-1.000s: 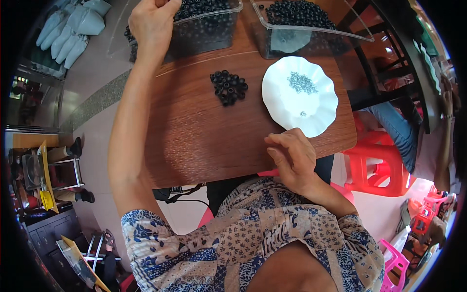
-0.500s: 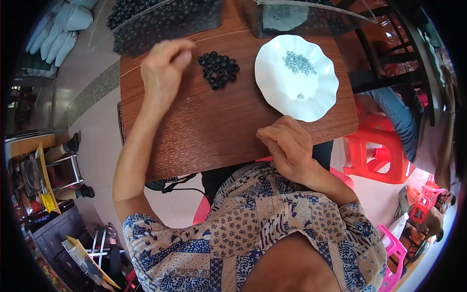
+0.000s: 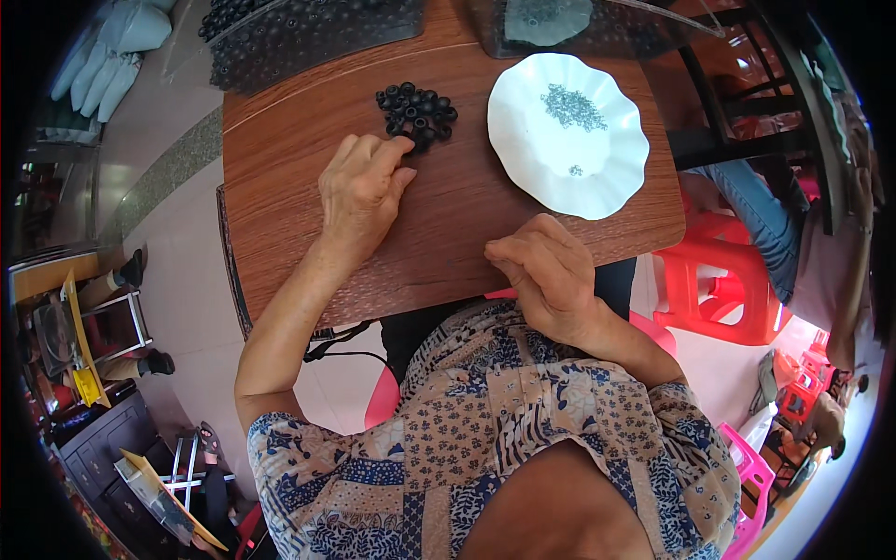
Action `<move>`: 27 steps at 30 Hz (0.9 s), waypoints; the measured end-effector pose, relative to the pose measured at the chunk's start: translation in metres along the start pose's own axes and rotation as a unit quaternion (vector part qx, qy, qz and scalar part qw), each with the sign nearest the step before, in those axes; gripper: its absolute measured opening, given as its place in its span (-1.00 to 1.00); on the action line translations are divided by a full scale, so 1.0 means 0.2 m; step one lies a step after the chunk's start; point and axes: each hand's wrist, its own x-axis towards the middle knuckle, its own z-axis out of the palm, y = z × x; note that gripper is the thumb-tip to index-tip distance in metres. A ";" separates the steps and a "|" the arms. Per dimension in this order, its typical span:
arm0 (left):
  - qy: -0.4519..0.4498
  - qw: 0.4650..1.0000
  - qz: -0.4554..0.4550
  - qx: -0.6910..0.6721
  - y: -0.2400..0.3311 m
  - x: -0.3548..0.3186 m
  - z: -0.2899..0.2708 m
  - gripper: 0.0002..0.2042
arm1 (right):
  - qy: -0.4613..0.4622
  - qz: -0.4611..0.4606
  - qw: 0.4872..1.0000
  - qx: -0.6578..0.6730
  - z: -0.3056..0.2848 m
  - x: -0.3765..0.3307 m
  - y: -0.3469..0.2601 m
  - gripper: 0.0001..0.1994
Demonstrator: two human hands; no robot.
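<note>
A small pile of black, round, hollow bead-like pieces (image 3: 418, 112) lies on the brown wooden table. My left hand (image 3: 364, 191) is at the near edge of this pile, its index fingertip beside the closest pieces. A gap shows between thumb and index finger, with nothing visible in it. Above the table's near edge, my right hand (image 3: 551, 271) is closed in a pinch; whatever it may hold is too small to make out. Just beyond it stands a white scalloped plate (image 3: 523, 168). Small silvery metal bits (image 3: 573, 107) are heaped on the plate, with a tiny cluster nearer me.
Along the far edge sit a clear bin (image 3: 317, 51) full of black pieces and a second clear bin (image 3: 616, 42). A red plastic stool (image 3: 723, 280) stands to the right, close to another person's jeans-clad leg (image 3: 747, 205). Dark furniture frames the far right.
My left hand has come down and right, from the far left of the pile to its near edge. The right hand stays pinched in nearly the same place.
</note>
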 end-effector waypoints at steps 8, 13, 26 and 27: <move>-0.034 0.996 -0.068 -0.040 0.00 -0.04 -0.03 -0.77 | -0.002 0.000 1.000 0.004 0.01 0.00 0.00 -0.78; -0.033 0.998 -0.048 -0.027 0.00 -0.06 -0.02 -0.80 | -0.005 -0.002 1.000 0.000 0.02 -0.01 0.00 -0.79; -0.046 0.968 -0.145 -0.199 0.22 -0.09 -0.10 -0.81 | -0.002 0.163 0.985 0.057 0.01 0.06 -0.02 -0.84; -0.042 0.972 -0.119 -0.196 0.25 -0.08 -0.11 -0.80 | 0.006 0.264 0.955 0.134 0.02 0.07 -0.03 -0.85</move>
